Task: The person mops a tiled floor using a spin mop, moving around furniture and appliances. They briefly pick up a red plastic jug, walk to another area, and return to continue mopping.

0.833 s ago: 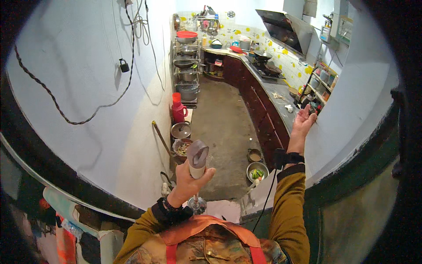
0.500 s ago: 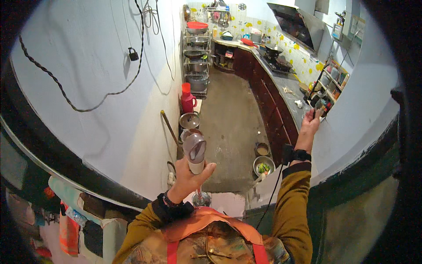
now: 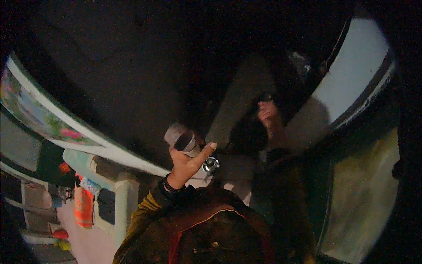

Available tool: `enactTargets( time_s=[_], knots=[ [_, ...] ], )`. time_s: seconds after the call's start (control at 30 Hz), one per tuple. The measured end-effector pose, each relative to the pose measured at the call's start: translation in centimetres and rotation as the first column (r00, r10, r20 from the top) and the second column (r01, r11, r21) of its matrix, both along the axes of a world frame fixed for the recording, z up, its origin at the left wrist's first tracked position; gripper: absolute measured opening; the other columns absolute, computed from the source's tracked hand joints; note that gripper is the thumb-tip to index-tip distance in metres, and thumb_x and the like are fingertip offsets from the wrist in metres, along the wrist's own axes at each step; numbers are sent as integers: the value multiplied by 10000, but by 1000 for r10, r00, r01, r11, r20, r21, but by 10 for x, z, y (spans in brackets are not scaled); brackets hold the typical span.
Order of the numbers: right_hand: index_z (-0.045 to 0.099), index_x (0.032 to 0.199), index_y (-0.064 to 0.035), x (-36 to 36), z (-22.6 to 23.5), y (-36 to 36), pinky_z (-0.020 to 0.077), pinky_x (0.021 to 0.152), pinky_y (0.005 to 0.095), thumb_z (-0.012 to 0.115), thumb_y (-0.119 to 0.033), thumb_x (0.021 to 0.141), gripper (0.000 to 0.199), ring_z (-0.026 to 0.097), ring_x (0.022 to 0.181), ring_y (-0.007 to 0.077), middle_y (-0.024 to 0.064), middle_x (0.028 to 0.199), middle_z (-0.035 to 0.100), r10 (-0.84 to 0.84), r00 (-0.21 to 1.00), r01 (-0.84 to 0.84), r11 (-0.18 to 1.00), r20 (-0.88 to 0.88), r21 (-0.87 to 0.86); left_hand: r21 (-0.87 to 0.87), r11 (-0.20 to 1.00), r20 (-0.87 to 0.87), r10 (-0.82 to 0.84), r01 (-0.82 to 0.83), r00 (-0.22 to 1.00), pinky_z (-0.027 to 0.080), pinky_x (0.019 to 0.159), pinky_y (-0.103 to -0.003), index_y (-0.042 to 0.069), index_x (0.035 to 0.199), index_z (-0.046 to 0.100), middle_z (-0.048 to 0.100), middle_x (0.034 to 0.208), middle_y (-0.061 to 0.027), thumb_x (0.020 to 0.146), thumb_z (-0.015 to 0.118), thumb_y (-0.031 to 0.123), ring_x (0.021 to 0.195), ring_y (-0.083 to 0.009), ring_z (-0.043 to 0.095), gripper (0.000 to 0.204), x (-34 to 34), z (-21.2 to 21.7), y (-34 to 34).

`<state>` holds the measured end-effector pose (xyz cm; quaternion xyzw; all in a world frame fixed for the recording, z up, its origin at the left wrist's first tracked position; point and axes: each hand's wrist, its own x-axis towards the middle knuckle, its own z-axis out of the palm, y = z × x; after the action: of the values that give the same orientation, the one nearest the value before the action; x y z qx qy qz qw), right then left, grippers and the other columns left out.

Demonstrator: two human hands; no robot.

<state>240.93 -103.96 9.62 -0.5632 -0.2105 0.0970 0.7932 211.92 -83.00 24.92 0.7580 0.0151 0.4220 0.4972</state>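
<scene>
My left hand (image 3: pixel 187 162) grasps grey metal cylinder cup (image 3: pixel 182 139), long axis tilted up-left. My right hand (image 3: pixel 268 115) well apart, up-right, in dark; grip not clear.

Two hands, left (image 3: pixel 187 163) and right (image 3: pixel 267 112); one steel cup (image 3: pixel 182 138); one metal pot (image 3: pixel 211 165).

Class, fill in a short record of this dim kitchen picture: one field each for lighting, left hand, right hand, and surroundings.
lighting: very dark; most of the room cannot be made out
left hand: left hand raised, palm up, holding a grey metal cup tilted on its side
right hand: right hand stretched forward and up in shadow; whether it holds or touches anything cannot be told
below the cup: small shiny metal object
left side: orange cloth hanging beside a pale ledge
</scene>
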Motion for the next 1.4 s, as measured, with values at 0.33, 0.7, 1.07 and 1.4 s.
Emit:
enactTargets(
  time_s=[0.33, 0.7, 1.07, 1.4],
  knots=[
    [548, 1125, -47, -255, -155, 51, 439, 766, 286, 465, -305, 975, 310, 540, 857, 132, 41, 961, 587, 613, 771, -592, 593, -171, -546, -344, 934, -179, -170, 100, 969, 436, 617, -262, 24, 799, 607, 589, 745, -23, 718, 817, 131, 678, -127, 529, 249, -120, -11, -29],
    [564, 1163, -27, -476, -155, 71, 514, 821, 302, 532, -464, 923, 500, 641, 910, 220, 138, 954, 652, 643, 491, -721, 678, -588, 139, -534, 845, -151, -97, 1, 984, 434, 611, -260, 2, 810, 596, 572, 753, -22, 708, 802, 67, 671, -128, 525, 239, -288, -20, -37],
    [515, 686, -134, -724, -238, 163, 388, 458, 267, 616, -30, 778, 173, 476, 527, 139, -1, 612, 465, 355, 3, -505, 808, -935, 305, -262, 940, -77, 207, -220, 975, 499, 690, -379, 79, 1023, 426, 524, 847, -71, 608, 859, 162, 739, -203, 537, 606, -552, -37, -24],
    [496, 585, -106, -809, -103, 158, 338, 407, 253, 638, -80, 765, 231, 444, 469, 116, 35, 596, 505, 195, 352, -744, 652, -916, -147, -463, 843, 211, 403, -272, 890, 444, 571, -351, 87, 1040, 435, 537, 759, -53, 776, 730, 470, 590, -188, 523, 551, -674, -15, -56]
  ],
)
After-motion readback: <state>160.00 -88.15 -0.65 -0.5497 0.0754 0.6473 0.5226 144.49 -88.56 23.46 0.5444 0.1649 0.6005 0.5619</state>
